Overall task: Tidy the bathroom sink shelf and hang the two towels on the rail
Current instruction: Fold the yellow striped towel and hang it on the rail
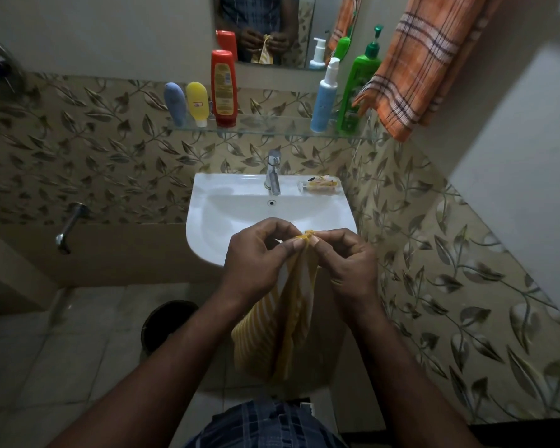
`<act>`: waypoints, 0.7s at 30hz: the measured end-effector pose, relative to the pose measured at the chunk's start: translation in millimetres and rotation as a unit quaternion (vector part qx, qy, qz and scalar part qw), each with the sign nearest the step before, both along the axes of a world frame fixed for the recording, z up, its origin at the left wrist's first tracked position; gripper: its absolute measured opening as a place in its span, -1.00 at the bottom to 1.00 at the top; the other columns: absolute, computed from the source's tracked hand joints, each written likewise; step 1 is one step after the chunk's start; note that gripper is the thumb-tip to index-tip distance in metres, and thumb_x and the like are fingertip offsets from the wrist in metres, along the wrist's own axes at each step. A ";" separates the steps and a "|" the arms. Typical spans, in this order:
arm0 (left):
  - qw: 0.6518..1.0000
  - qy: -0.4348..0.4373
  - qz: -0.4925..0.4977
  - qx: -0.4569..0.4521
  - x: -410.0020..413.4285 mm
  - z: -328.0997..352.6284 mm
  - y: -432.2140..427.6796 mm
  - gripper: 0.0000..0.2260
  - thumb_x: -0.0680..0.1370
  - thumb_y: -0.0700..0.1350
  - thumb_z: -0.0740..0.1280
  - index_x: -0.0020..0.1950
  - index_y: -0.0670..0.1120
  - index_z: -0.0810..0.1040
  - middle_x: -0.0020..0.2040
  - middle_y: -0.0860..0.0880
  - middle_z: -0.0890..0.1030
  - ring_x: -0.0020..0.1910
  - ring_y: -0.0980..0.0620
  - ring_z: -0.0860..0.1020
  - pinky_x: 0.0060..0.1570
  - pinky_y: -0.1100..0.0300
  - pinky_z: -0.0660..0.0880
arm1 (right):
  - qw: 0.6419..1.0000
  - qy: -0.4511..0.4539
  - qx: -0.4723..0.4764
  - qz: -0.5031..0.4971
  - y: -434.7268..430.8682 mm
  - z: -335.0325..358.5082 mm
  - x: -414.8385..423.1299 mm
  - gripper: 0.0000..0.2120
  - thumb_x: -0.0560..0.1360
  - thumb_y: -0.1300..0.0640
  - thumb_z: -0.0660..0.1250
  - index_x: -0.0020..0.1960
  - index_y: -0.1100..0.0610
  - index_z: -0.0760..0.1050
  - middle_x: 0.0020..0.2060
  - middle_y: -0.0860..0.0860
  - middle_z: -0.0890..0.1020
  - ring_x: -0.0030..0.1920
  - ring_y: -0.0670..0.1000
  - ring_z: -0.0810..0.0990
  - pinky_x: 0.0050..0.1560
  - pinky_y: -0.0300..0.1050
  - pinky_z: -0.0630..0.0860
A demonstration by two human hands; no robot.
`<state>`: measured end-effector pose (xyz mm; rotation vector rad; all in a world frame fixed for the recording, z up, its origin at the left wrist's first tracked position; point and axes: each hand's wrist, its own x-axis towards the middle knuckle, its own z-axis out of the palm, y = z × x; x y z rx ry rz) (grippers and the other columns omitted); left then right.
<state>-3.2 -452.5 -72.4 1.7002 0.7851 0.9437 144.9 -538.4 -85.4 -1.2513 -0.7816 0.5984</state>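
A yellow and white striped towel [274, 331] hangs down in front of the sink, pinched at its top edge by both hands. My left hand [256, 257] and my right hand [346, 260] grip it side by side, fingertips almost touching. An orange checked towel [424, 69] hangs at the upper right; its rail is hidden. On the glass shelf [272, 129] stand a blue tube [174, 103], a yellow tube [197, 103], a red bottle [223, 88], a light blue pump bottle [324, 98] and a green pump bottle [358, 85].
The white sink [227, 215] with a chrome tap [273, 171] is under the shelf; a wrapped soap item [319, 185] lies on its right rim. A mirror [265, 27] hangs above. A dark bucket [165, 324] stands on the tiled floor at left, near a wall spout [68, 226].
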 end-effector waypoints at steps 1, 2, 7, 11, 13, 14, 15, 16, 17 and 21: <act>1.000 0.007 0.003 0.009 -0.2 0.2 -0.3 -0.96 0.56 -0.09 0.53 -0.02 0.03 0.71 -0.11 0.09 0.73 -0.15 0.07 0.69 -0.11 0.02 0.67 | 1.000 0.003 0.002 0.003 -0.5 0.5 -0.8 -0.91 0.54 0.37 0.48 0.03 0.37 0.66 -0.12 0.13 0.77 -0.07 0.06 0.76 -0.07 -0.13 0.66; 1.000 0.015 0.005 0.021 -0.2 0.6 -0.4 -0.96 0.56 -0.09 0.53 -0.03 0.03 0.70 -0.10 0.09 0.71 -0.17 0.08 0.67 -0.14 0.08 0.64 | 1.000 0.006 0.004 0.007 -0.5 0.7 -1.4 -0.92 0.54 0.37 0.47 0.02 0.36 0.66 -0.11 0.14 0.77 -0.07 0.06 0.76 -0.06 -0.13 0.66; 0.991 0.089 -0.008 0.099 -1.2 3.8 4.3 -0.97 0.61 -0.13 0.45 0.00 -0.02 0.63 0.02 0.07 0.61 -0.11 0.16 0.54 -0.10 0.33 0.46 | 0.999 -0.017 -0.007 0.037 -1.0 3.0 -1.3 -0.94 0.55 0.37 0.46 0.00 0.27 0.66 -0.11 0.08 0.77 -0.05 0.00 0.75 -0.03 -0.17 0.65; 0.972 0.152 -0.031 0.175 -6.4 7.8 9.5 -0.97 0.63 -0.14 0.44 0.00 -0.06 0.62 -0.03 0.03 0.63 -0.14 0.13 0.54 -0.16 0.40 0.38 | 0.994 -0.090 -0.039 0.054 -3.3 1.1 4.2 -0.95 0.55 0.31 0.49 0.01 0.23 0.69 -0.10 0.10 0.77 -0.04 0.09 0.76 0.00 -0.02 0.69; 0.968 0.164 -0.030 0.187 -7.6 8.8 9.0 -0.97 0.62 -0.16 0.44 0.01 -0.06 0.61 -0.04 0.03 0.63 -0.18 0.14 0.52 -0.18 0.47 0.33 | 0.992 -0.104 -0.043 0.055 -4.0 1.1 5.0 -0.95 0.56 0.31 0.49 0.02 0.24 0.70 -0.09 0.11 0.77 -0.03 0.14 0.76 0.01 0.04 0.70; 0.968 0.164 -0.027 0.188 -7.5 8.7 8.5 -0.97 0.62 -0.16 0.43 0.00 -0.06 0.61 -0.04 0.03 0.62 -0.20 0.15 0.51 -0.20 0.49 0.33 | 0.992 -0.103 -0.043 0.054 -4.0 1.2 4.9 -0.94 0.56 0.31 0.49 0.02 0.24 0.70 -0.09 0.11 0.77 -0.03 0.14 0.76 0.02 0.06 0.70; 0.969 0.160 -0.024 0.186 -7.2 7.9 8.3 -0.97 0.63 -0.16 0.43 0.00 -0.06 0.61 -0.05 0.03 0.62 -0.22 0.16 0.50 -0.20 0.50 0.33 | 0.993 -0.100 -0.044 0.054 -4.1 1.1 4.5 -0.94 0.56 0.30 0.49 0.02 0.24 0.70 -0.09 0.11 0.77 -0.02 0.15 0.76 0.03 0.09 0.71; 0.971 0.156 -0.021 0.183 -6.6 7.3 7.8 -0.97 0.63 -0.16 0.43 0.00 -0.06 0.61 -0.06 0.04 0.61 -0.23 0.17 0.50 -0.21 0.50 0.33 | 0.993 -0.096 -0.045 0.053 -3.9 0.5 4.3 -0.94 0.56 0.30 0.49 0.02 0.24 0.70 -0.09 0.11 0.77 -0.02 0.17 0.76 0.04 0.14 0.71; 0.972 0.153 -0.018 0.179 -6.2 6.5 7.8 -0.96 0.63 -0.16 0.42 -0.01 -0.06 0.61 -0.07 0.05 0.61 -0.23 0.19 0.50 -0.21 0.49 0.32 | 0.993 -0.094 -0.046 0.053 -3.6 -0.2 4.1 -0.94 0.56 0.29 0.50 0.02 0.24 0.70 -0.09 0.11 0.77 -0.01 0.18 0.76 0.06 0.20 0.70; 0.975 0.150 -0.010 0.163 -3.7 3.1 7.5 -0.96 0.63 -0.14 0.42 -0.01 -0.05 0.60 -0.07 0.07 0.61 -0.20 0.20 0.51 -0.19 0.41 0.34 | 0.993 -0.090 -0.051 0.049 -3.4 -3.9 4.1 -0.93 0.53 0.22 0.52 0.01 0.18 0.71 -0.09 0.10 0.78 0.00 0.19 0.77 0.08 0.31 0.68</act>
